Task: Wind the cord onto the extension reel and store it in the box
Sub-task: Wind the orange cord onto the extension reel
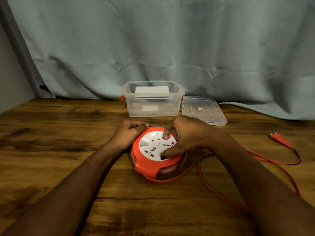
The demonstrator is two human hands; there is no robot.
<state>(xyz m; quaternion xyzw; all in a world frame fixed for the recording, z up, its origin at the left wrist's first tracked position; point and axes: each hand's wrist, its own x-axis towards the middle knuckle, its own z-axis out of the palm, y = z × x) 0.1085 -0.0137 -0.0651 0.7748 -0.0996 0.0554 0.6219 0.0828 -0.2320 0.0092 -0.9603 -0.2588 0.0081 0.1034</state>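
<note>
One orange, white-faced reel (pixel 154 155).

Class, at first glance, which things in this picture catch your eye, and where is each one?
The orange reel with its white socket face sits mid-table, the left hand gripping its rim and the right hand poking fingers into the face. Its orange cord trails right to the plug. Behind stands an open clear box.

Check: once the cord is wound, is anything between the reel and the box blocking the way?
Nothing visible. The wooden table between the extension reel and the clear plastic box is bare, and the lid lies off beside the box.
</note>
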